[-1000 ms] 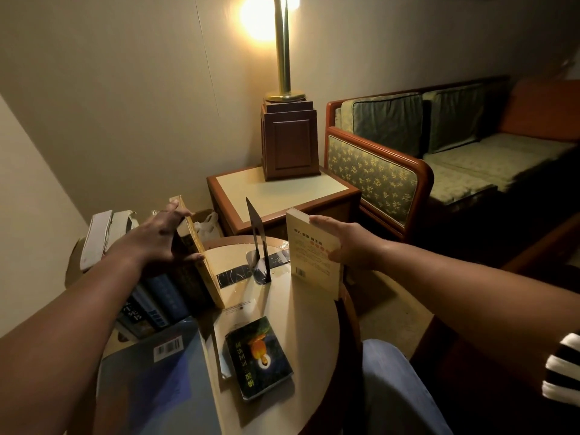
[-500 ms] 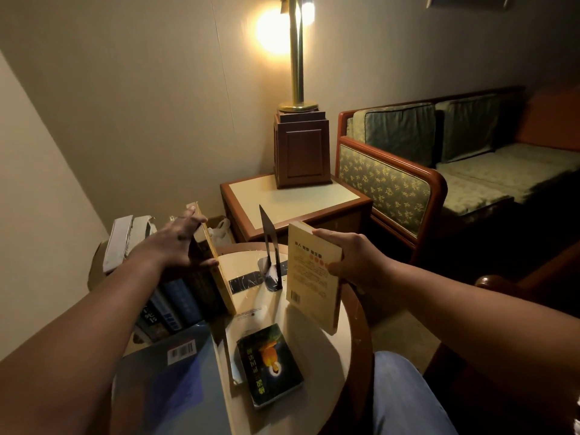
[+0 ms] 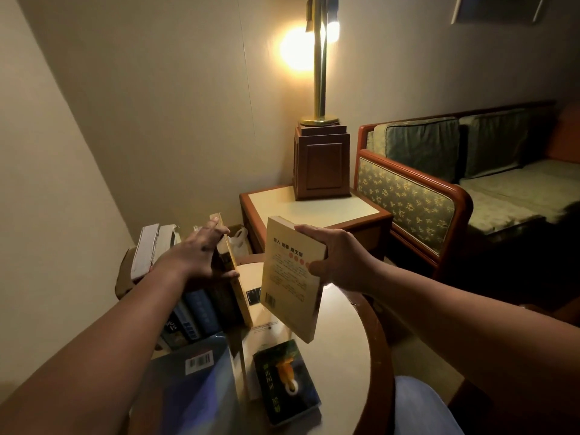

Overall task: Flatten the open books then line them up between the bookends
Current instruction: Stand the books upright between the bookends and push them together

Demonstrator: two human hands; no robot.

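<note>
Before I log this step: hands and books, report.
Left hand presses row of books. Right hand grips cream book, off table. Green book flat on table.

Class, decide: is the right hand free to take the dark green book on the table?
Likely not yet: the right hand grips the yellow book, though the dark green book lies uncovered.

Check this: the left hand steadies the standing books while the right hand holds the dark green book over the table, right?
No. In the head view the right hand holds the cream paperback over the table; the dark green book lies flat on it.
</note>
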